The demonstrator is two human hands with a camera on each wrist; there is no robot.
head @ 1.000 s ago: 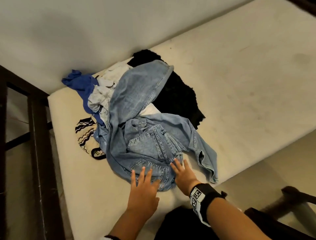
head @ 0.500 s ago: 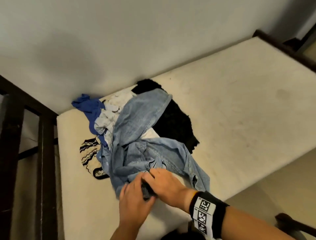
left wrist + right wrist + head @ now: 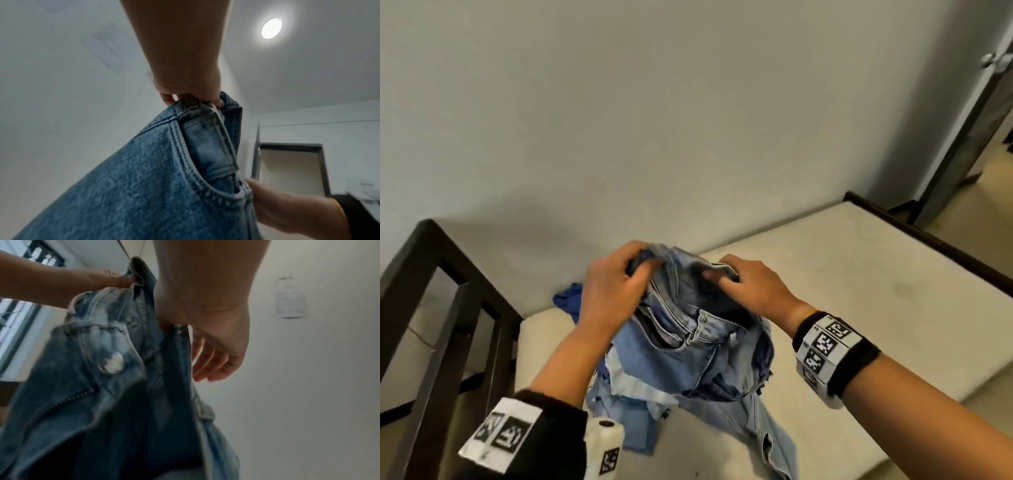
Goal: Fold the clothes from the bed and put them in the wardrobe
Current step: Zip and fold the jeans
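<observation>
Leftmost, dark bed frame (image 3: 431,308) and a blue garment (image 3: 570,303) lying on the mattress (image 3: 859,291). Next, left hand (image 3: 613,291), grip closed on the waistband of the blue jeans (image 3: 681,342), fingers curled over its edge. Jeans raised clear above the bed at the waist, legs trailing down onto the mattress. Further right, right hand (image 3: 753,291), thumb and fingers pinching the waistband near the open fly. Likely heavy and limp for cloth, denim stiff at seams, not slippery; best held at the waistband corners, then shaken straight before folding. Wardrobe not in view.
</observation>
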